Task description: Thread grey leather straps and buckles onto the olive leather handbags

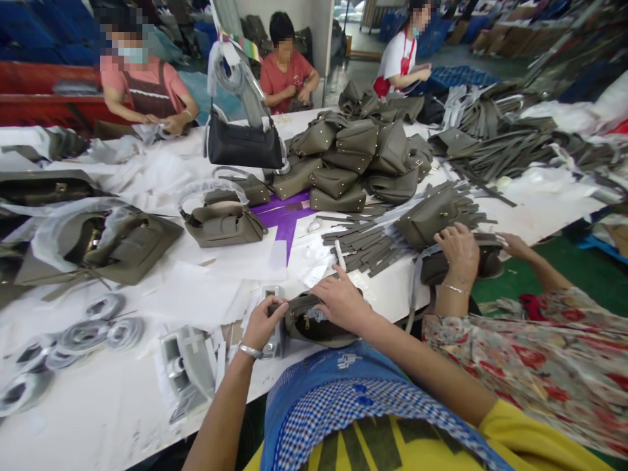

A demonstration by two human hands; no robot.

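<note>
A small olive-grey handbag (320,332) lies at the table's front edge against my apron, its top open and a gold zip pull showing. My left hand (265,320) pinches its left end between thumb and fingers. Across the top and right side of the bag lies my right hand (343,302), fingers bent over the rim and partly hidden. A white stick-like thing (339,255) rises just beyond the right fingertips; whether they hold it I cannot tell. Behind my left hand is a clear-wrapped grey piece (273,330).
Wrapped grey parts (184,373) and rolled straps (83,335) lie left. Ahead are a finished-looking handbag (223,224), a pile of bags (343,154) and loose grey strips (366,239). A black bag (244,142) hangs. At right, a co-worker's hand (457,252) handles another bag.
</note>
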